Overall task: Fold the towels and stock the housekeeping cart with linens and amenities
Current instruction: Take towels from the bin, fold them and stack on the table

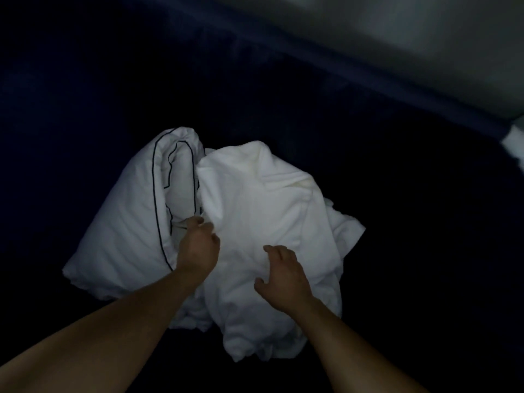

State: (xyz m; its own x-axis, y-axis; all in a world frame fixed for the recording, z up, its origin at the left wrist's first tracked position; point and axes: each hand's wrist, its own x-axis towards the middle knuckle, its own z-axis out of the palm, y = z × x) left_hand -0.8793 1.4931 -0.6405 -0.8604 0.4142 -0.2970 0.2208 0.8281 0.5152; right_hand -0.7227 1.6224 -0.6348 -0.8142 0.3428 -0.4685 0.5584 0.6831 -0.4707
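A crumpled white towel [263, 222] lies in a heap on a dark blue surface [85, 109]. Against its left side rests a white pillowcase with thin dark piping [136, 219]. My left hand [198, 245] has its fingers curled at the seam where the towel's left edge meets the pillowcase; whether it pinches fabric is unclear. My right hand [283, 273] rests on the towel's lower middle with fingers bent and spread, pressing the cloth without a clear grasp. Both bare forearms reach in from the bottom of the view.
The scene is dim. A pale wall or panel [425, 38] runs across the upper right, bordering the dark surface. A small white object [514, 143] shows at the right edge. Dark surface surrounds the linen heap on all sides.
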